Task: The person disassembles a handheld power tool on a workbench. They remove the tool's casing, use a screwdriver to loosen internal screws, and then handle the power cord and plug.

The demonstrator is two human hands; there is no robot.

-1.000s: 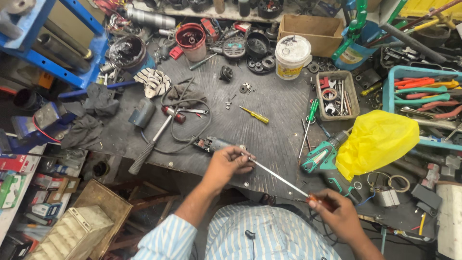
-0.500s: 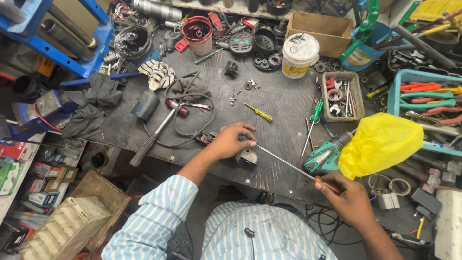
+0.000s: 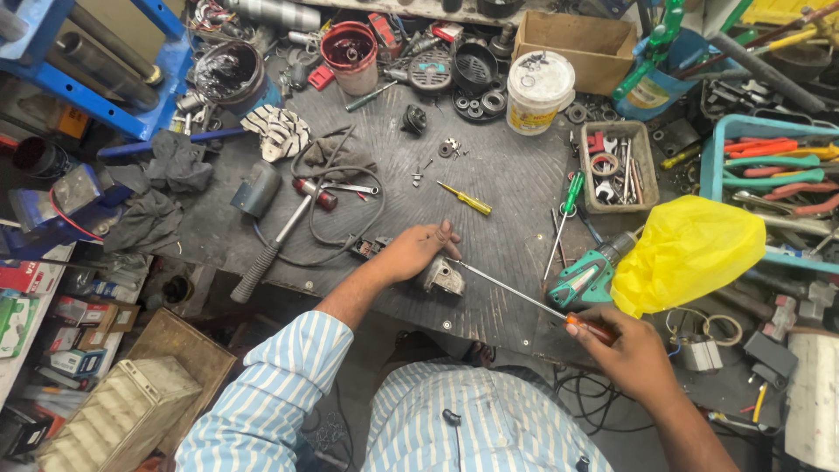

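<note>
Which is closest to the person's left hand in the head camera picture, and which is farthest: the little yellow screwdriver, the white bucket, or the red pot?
From the left hand:
1. Yellow screwdriver, just above the hand, slightly right.
2. White bucket, farther up the bench, to the right.
3. Red pot, at the bench's far edge, up and to the left.

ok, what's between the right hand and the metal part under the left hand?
Head view: only the long screwdriver shaft spans it, from the right hand to the metal part held by the left hand, over bare dark mat.
</note>
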